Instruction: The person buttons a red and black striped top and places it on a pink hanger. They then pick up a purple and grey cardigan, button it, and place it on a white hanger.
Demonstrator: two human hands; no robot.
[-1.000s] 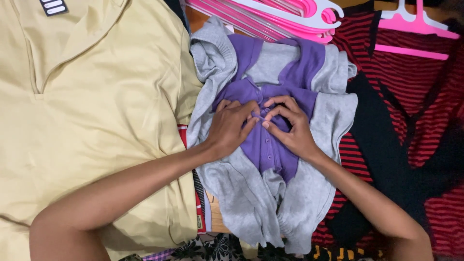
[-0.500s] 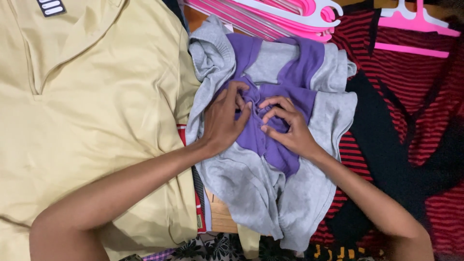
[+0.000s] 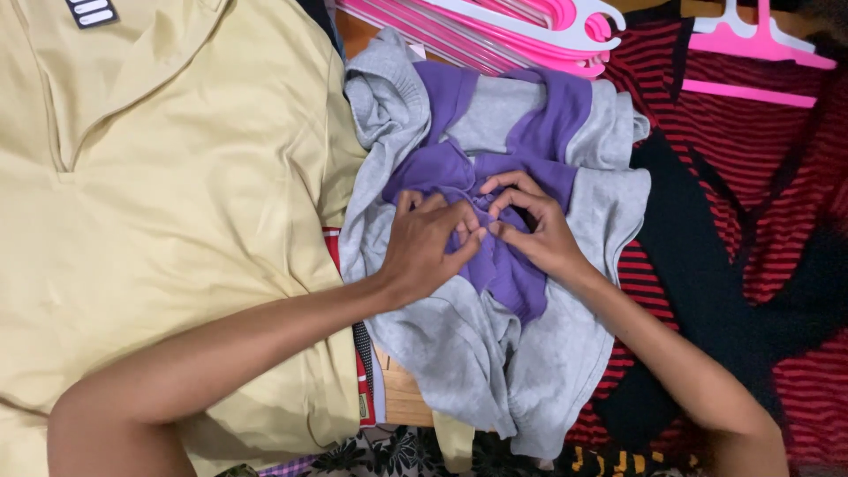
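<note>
The grey-and-purple garment [image 3: 495, 265] lies crumpled between a yellow shirt [image 3: 168, 221] and a red-and-black striped garment [image 3: 733, 203], directly under both hands. Left hand [image 3: 424, 247] and right hand [image 3: 534, 230] meet at its centre — fingers curled, each pinching the purple fabric. Pink hangers [image 3: 530, 26] lie beyond it.

left hand [image 3: 428, 243]: palm down, fingers curled, pinching | right hand [image 3: 530, 230]: fingers bent, pinching, fingertips meeting left's | forearms converge from below
</note>
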